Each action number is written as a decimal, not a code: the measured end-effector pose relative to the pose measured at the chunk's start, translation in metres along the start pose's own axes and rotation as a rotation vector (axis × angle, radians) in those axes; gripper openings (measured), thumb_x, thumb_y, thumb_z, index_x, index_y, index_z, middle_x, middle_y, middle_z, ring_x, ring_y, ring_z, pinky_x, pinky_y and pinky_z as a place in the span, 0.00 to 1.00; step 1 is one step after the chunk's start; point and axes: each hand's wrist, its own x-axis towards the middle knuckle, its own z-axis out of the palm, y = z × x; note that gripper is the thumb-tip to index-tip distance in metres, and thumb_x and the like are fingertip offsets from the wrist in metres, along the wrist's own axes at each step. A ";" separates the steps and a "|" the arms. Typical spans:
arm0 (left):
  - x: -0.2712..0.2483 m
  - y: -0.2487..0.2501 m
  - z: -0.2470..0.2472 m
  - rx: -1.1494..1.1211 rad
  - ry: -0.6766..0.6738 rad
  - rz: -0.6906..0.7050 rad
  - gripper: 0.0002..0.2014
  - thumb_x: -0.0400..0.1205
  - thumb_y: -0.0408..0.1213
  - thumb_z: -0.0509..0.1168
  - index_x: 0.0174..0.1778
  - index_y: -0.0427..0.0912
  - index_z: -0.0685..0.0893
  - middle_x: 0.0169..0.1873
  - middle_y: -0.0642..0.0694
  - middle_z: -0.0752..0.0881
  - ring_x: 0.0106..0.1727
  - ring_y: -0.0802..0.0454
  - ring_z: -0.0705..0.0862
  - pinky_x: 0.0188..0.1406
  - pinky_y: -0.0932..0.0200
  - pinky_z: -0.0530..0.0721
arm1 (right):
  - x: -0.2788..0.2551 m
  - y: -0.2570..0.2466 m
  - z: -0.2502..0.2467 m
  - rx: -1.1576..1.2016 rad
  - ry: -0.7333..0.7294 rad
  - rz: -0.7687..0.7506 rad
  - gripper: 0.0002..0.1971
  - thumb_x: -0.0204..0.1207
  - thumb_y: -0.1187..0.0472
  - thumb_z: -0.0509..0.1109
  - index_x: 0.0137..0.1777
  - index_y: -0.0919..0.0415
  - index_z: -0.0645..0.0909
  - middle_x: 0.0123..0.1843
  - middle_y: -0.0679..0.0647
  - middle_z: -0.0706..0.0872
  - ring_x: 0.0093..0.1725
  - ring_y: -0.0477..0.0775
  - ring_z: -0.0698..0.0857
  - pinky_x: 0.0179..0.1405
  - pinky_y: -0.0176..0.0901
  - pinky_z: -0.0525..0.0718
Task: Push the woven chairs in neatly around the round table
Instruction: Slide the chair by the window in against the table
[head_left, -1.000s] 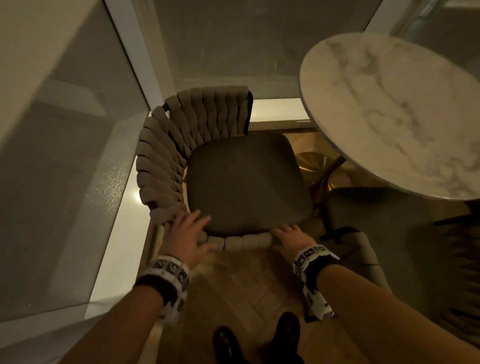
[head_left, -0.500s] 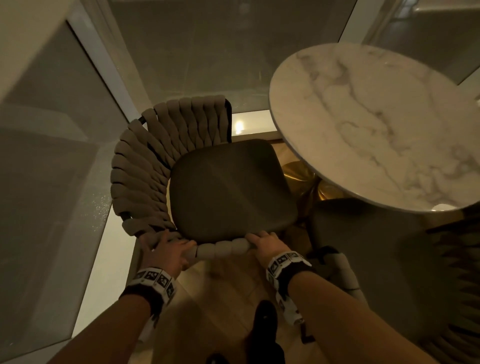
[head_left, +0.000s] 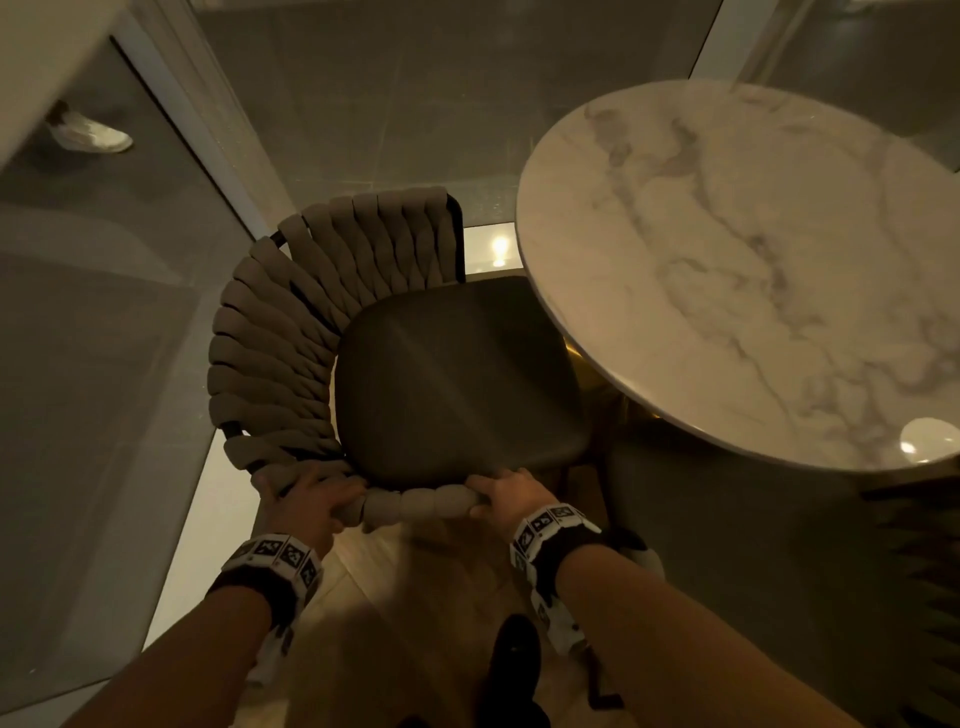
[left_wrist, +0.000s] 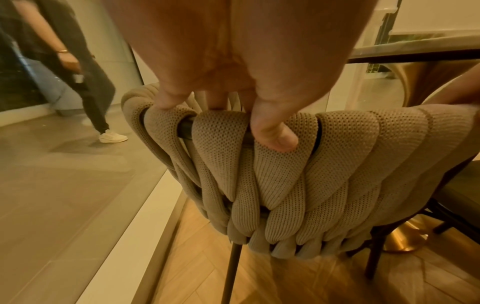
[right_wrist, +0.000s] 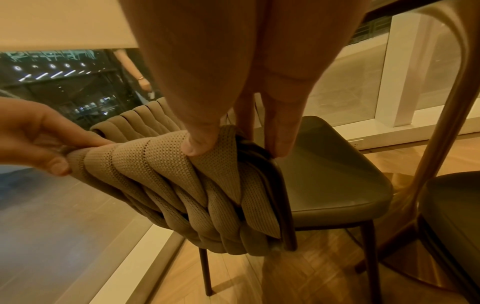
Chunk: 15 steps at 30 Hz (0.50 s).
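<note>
The woven chair (head_left: 332, 364) stands just beside the round desk (head_left: 753, 270), its dark seat cushion (head_left: 457, 384) with one corner tucked under the marble edge of the desk. Its curved back of thick knitted straps faces the person. The left hand (head_left: 306, 493) grips the top rail of the chair back, fingers over the straps and the thumb (left_wrist: 272, 133) pressed on the near side. The right hand (head_left: 511, 493) holds the same rail at its end nearest the desk, fingers curled over the dark frame and the thumb (right_wrist: 200, 142) on the knit. A second chair (head_left: 727, 545) sits under the desk, on the right of the woven chair. The gold base (left_wrist: 405, 238) of the desk rests on the wood floor (head_left: 395, 613). Beyond the chair, glass panels (head_left: 363, 104) show a passer-by's white shoe (head_left: 88, 136).
</note>
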 end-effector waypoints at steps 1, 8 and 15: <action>-0.002 0.001 -0.001 -0.018 -0.004 -0.007 0.41 0.75 0.22 0.62 0.74 0.72 0.65 0.80 0.58 0.66 0.83 0.51 0.56 0.79 0.27 0.38 | 0.000 0.000 0.000 0.001 -0.002 -0.006 0.23 0.83 0.48 0.59 0.77 0.48 0.66 0.74 0.61 0.73 0.73 0.66 0.70 0.74 0.57 0.68; -0.017 0.010 -0.014 0.007 -0.077 -0.007 0.41 0.77 0.22 0.61 0.77 0.70 0.61 0.82 0.56 0.62 0.83 0.49 0.56 0.80 0.28 0.41 | -0.001 0.008 0.008 -0.040 -0.090 -0.028 0.24 0.83 0.48 0.59 0.79 0.43 0.62 0.72 0.60 0.72 0.72 0.65 0.71 0.72 0.61 0.72; -0.023 0.012 -0.010 0.023 0.003 -0.035 0.37 0.76 0.25 0.61 0.79 0.59 0.64 0.82 0.53 0.63 0.85 0.43 0.48 0.81 0.40 0.49 | 0.003 0.004 -0.002 -0.094 -0.060 0.034 0.21 0.82 0.46 0.60 0.74 0.43 0.69 0.68 0.59 0.76 0.69 0.66 0.74 0.66 0.64 0.76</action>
